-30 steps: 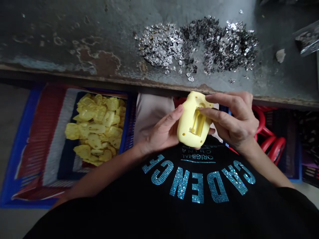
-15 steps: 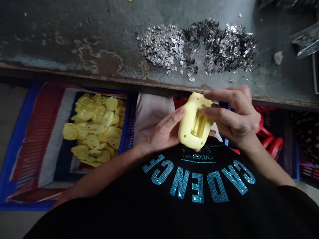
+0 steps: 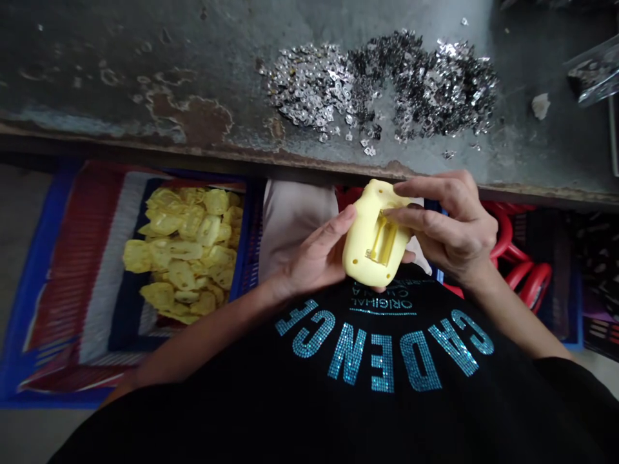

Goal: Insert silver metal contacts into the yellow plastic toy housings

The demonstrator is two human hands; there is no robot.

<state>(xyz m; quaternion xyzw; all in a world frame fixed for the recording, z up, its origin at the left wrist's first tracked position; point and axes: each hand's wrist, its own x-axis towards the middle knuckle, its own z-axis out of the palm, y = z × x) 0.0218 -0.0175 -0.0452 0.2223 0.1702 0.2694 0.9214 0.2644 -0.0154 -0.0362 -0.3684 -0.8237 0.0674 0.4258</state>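
A pale yellow plastic casing (image 3: pixel 360 241) with an open battery compartment is held up in front of my chest. My left hand (image 3: pixel 323 254) grips it from the left, thumb along its edge and fingers behind. Metal contacts show at the lower end of the compartment. My right hand (image 3: pixel 449 222) is at the casing's upper right, a fingertip pressed in at the compartment's top end and another finger by the upper rim. Whether a small part sits under that fingertip is hidden. Beyond the casing, small metal contact pieces (image 3: pixel 314 87) lie heaped on the worn metal table (image 3: pixel 193 38).
On the left, a blue crate (image 3: pixel 29 309) lined with striped cloth holds several yellow plastic shells (image 3: pixel 181 274). Red rings (image 3: pixel 532 283) lie in another crate at the right. A plastic bag (image 3: pixel 594 74) and a whitish lump (image 3: pixel 540 106) rest on the table, whose edge (image 3: pixel 309 158) runs close above my hands.
Both hands and the casing have shifted very slightly left in view. My right fingertip stays at the top end of the compartment.
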